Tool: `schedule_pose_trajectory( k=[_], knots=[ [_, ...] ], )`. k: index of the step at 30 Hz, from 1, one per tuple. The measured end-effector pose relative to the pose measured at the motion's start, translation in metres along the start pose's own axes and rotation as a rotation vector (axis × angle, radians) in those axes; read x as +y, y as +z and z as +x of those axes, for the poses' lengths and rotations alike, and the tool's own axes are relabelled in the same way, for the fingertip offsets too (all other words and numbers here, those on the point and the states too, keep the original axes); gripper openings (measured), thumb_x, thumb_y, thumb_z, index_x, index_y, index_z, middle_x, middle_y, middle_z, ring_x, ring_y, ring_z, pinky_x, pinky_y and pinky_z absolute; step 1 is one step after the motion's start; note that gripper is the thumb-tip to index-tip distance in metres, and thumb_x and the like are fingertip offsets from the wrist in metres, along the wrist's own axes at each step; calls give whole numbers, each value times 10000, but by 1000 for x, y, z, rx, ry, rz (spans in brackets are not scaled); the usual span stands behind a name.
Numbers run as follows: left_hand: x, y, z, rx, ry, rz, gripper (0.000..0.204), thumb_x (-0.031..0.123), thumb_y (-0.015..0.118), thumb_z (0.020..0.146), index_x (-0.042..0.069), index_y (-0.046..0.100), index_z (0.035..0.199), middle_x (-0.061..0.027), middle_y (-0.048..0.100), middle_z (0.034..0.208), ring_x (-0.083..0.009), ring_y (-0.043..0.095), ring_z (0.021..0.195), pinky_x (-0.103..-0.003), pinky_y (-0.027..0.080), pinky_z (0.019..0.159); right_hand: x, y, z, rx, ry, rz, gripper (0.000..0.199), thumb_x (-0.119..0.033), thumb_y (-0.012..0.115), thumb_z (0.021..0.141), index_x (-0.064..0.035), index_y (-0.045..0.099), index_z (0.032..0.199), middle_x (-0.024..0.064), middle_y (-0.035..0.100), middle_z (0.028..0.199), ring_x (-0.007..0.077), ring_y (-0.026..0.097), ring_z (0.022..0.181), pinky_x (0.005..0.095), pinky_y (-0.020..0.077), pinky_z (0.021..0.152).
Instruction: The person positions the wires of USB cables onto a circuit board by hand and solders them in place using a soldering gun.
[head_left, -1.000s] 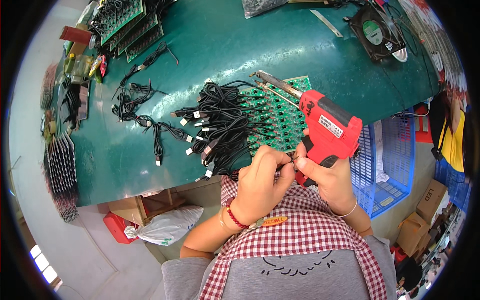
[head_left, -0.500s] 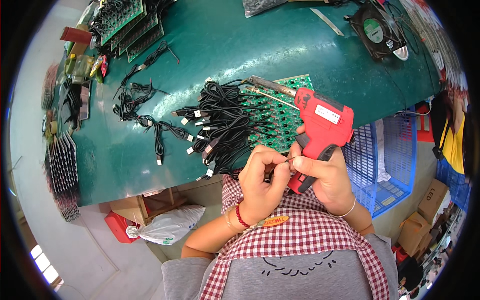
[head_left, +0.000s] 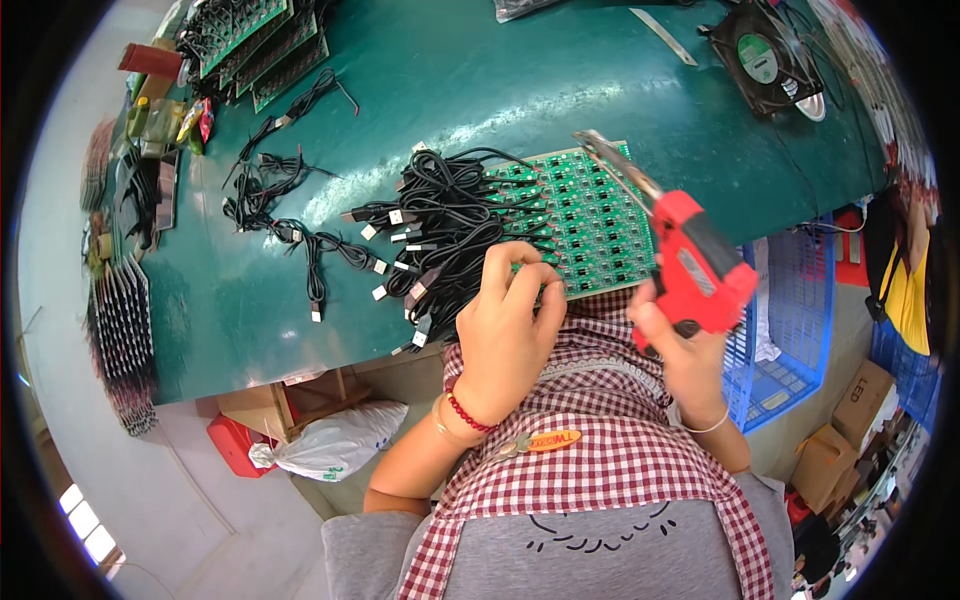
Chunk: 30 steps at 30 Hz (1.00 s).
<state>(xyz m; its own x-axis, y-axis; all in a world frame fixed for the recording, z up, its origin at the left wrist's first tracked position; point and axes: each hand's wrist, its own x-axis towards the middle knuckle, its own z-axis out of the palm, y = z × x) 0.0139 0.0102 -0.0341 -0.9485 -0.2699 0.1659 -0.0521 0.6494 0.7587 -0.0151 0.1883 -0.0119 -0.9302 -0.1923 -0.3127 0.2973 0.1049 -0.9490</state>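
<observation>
Around the work: tangle of loose black cables with silver plugs [head_left: 314, 270] on the left half of the dark green desk [head_left: 230, 340]. Stack of green circuit boards [head_left: 290, 65] at the far left, square black fan [head_left: 765, 60] at the far right corner, thin flat silver strip [head_left: 663, 36] just beside it.

Main piece: flat green circuit board with rows of small components [head_left: 600, 220], at the desk's front edge; can't tell if it overhangs. Dense bundle of black cables [head_left: 455, 215] lies against its left side, blocking that approach.

Left hand [head_left: 505, 335] over the board's near left corner, fingertips bunched; can't tell if they pinch a wire. Right hand's grip [head_left: 690, 365] clamped on red-and-black soldering gun [head_left: 728, 296], blurred, nose pointing toward the board's far edge.

Room: desk surface shows beyond the board and rightward to the fan. Red-and-white checked apron [head_left: 590, 460] crowds the front edge; blue plastic crate [head_left: 785, 385] sits below it, right.
</observation>
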Motion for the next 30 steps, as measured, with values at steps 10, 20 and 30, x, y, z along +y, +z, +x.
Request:
schedule_pose_trajectory(
  k=[10, 20, 30],
  knots=[
    [-7, 18, -1, 24, 48, 283, 119, 43, 670, 696, 76, 556, 707, -7, 568, 1019, -157, 553, 514, -292, 427, 449, 46, -71, -57, -68, 9, 254, 390, -200, 597, 890, 31, 445, 1165, 46, 497, 668, 119, 463, 548, 269, 419, 522],
    [-9, 19, 0, 52, 82, 265, 146, 15, 655, 674, 74, 524, 701, -21, 582, 1008, -186, 560, 535, -308, 429, 448, 67, -75, -74, -106, 67, 55, 163, -78, 639, 833, 18, 579, 950, 42, 582, 766, 117, 535, 643, 260, 449, 589],
    [-8, 18, -1, 37, 46, 230, 139, 13, 656, 678, 74, 533, 700, -14, 579, 1009, -176, 564, 535, -296, 430, 449, 68, -77, -70, -163, 81, 60, 115, -70, 623, 837, 16, 573, 894, 51, 572, 746, 118, 530, 638, 260, 444, 584]
  ],
)
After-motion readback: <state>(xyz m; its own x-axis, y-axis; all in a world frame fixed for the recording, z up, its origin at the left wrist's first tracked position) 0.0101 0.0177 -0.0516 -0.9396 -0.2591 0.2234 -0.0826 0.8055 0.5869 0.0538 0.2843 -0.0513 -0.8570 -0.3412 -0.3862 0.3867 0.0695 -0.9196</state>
